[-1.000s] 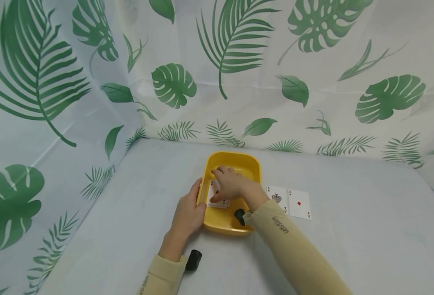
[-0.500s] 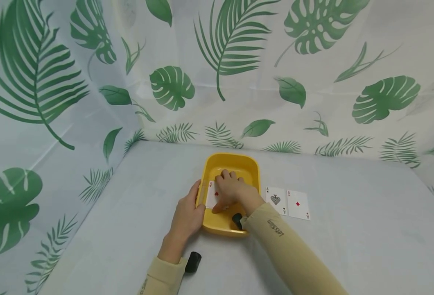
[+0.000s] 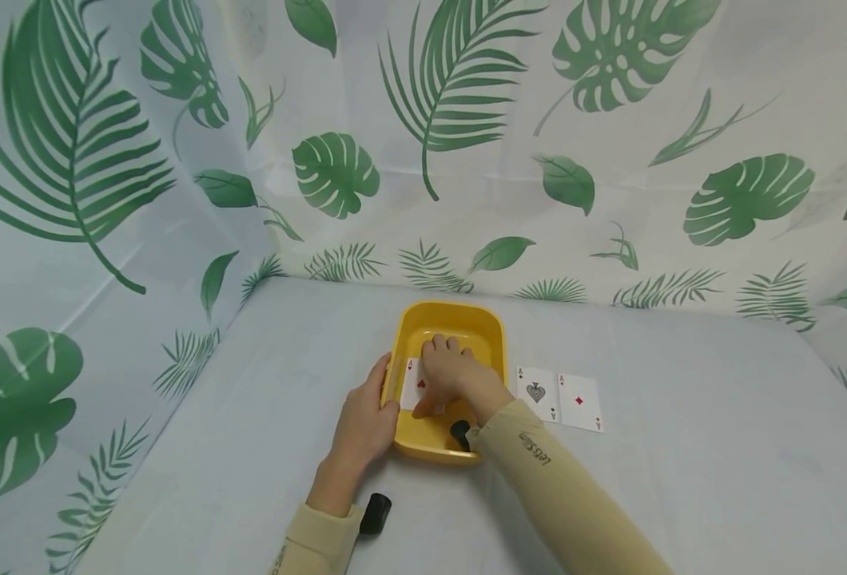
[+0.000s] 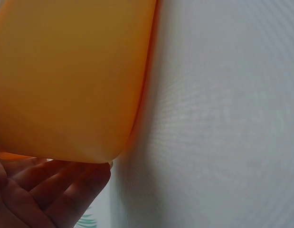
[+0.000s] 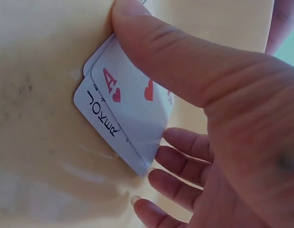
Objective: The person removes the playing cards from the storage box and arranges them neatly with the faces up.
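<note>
A yellow plastic tub (image 3: 425,435) stands on the white surface. My left hand (image 3: 363,423) holds its left side, with fingers along the outer wall; the left wrist view shows those fingers (image 4: 73,192) against the tub. Inside, my right hand (image 3: 452,377) is over a small stack of playing cards. The ace of hearts (image 5: 130,85) lies on top, and a joker (image 5: 101,116) sticks out beneath it. In the right wrist view, the thumb (image 5: 161,52) lies at one edge of the stack and the fingertips (image 5: 177,137) at the opposite edge. My palm hides part of the cards in the head view.
To the right of the tub, the ace of spades (image 3: 536,393) and the ace of diamonds (image 3: 579,402) lie face up side by side. Black wrist devices show at the left cuff (image 3: 375,513) and right cuff (image 3: 461,434). A leaf-print curtain (image 3: 467,160) rises behind.
My right hand has come down onto the cards, its fingers drawing in around the stack; over the last half second it barely moves. My left hand stays on the tub.
</note>
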